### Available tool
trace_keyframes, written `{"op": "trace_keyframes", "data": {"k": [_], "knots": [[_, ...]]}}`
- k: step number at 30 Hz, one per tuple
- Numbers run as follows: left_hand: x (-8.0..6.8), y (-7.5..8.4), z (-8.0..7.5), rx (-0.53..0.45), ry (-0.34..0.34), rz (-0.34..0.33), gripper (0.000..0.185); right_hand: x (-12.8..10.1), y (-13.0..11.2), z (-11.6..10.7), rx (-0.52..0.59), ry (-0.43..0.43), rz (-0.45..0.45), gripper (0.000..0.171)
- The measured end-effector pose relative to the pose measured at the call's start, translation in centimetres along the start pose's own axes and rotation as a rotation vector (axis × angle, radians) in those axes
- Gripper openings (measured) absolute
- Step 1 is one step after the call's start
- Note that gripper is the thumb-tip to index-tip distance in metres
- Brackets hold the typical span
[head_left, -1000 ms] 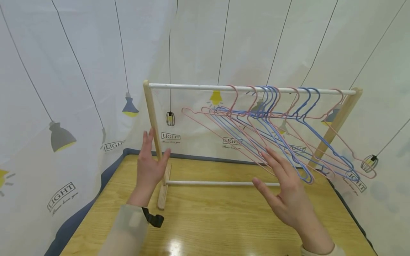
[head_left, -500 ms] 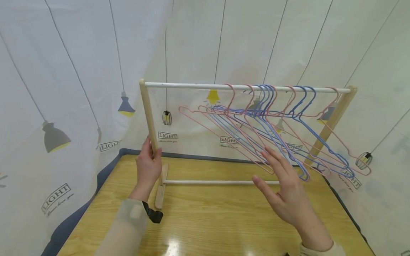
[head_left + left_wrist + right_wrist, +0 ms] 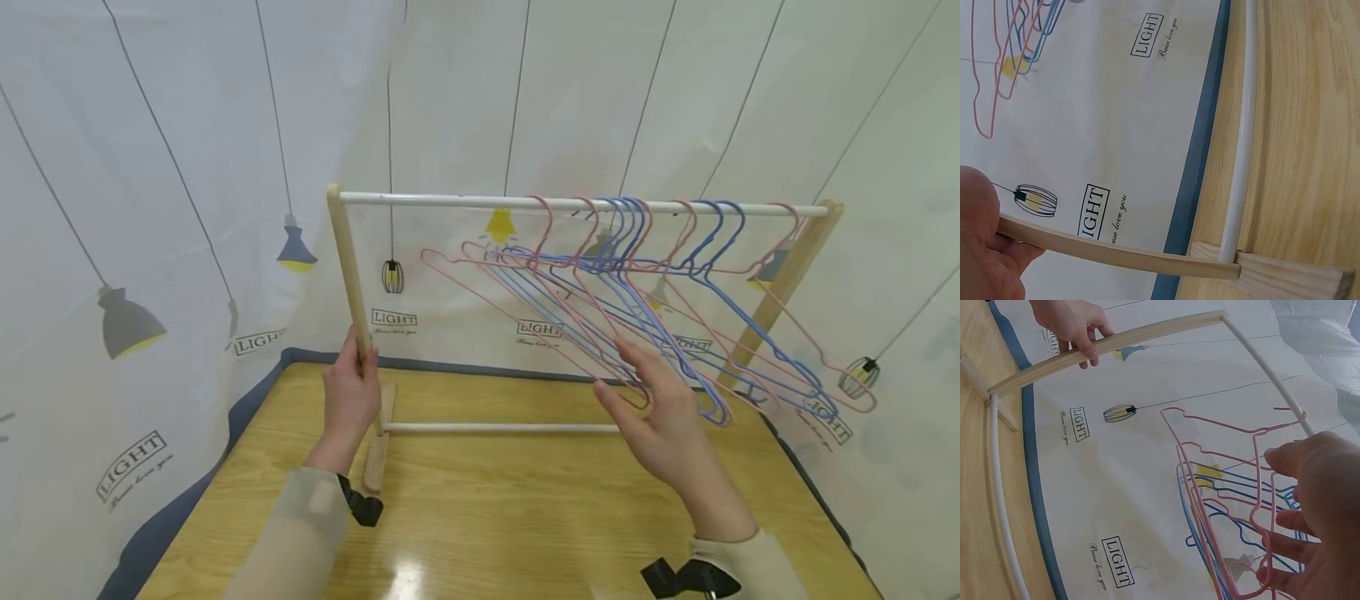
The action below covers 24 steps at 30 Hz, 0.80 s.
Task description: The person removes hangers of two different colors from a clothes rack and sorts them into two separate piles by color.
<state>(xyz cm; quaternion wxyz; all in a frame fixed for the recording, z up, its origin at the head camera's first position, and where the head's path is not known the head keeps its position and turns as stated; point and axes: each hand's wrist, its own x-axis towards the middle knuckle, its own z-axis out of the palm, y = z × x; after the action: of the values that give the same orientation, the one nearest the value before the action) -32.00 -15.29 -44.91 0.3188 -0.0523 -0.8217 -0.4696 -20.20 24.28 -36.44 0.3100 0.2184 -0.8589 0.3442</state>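
Nearest the camera lies the glossy yellow wooden tabletop, which carries the small clothes rack.

The left hand wraps its fingers round the rack's pale wooden left upright post, low down just above the wooden foot block. Judged from this grip, the hand steadies the light frame against tipping.

The right hand is spread fairly wide, fingers relaxed. Its fingertips meet the lower edges of the bunched pink and blue thin wire hangers. The right wrist view shows the fingers among the pink wires, curled round none.

The hangers hang by their hooks from the white top rail, crowded toward its right half. Behind stands a white curtain printed with lamps.
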Motion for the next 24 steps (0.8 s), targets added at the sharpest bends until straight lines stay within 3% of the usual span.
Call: {"op": "trace_keyframes", "data": {"k": [4, 12, 19, 24], "knots": [[-0.1, -0.1, 0.0, -0.003, -0.004, -0.001, 0.037, -0.2, 0.7, 0.7, 0.049, -0.027, 0.096, 0.053], [0.0, -0.2, 0.3, -0.008, -0.011, 0.001, 0.039, -0.8, 1.6, 2.3, 0.299, -0.042, 0.249, 0.031], [0.0, -0.4, 0.4, 0.007, -0.007, 0.013, 0.037, -1.0, 1.7, 3.2, 0.492, 0.000, 0.229, 0.029], [0.0, -0.5, 0.2, 0.008, 0.001, 0.004, 0.039, -0.9, 1.1, 3.6, 0.552, 0.033, 0.196, 0.030]]}}
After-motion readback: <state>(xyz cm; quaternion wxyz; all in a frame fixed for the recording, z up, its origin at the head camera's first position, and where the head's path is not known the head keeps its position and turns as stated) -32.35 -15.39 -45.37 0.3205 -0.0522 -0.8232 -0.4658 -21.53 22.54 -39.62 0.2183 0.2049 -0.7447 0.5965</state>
